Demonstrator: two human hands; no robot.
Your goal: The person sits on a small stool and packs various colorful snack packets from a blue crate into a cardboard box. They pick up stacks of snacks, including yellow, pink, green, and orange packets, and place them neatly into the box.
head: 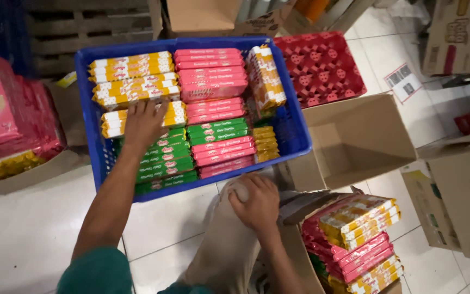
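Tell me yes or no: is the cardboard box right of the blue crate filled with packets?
No: the cardboard box beside the blue crate stands open, showing only its bare inside.

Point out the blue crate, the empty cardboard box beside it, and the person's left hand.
blue crate [300, 142]: head view, right wall.
empty cardboard box [373, 122]: head view, far inner wall.
left hand [143, 122]: head view, back of the hand, on yellow packs.

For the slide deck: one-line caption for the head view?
Left hand on yellow packets in a blue crate of wafer packs; right hand resting on knee.
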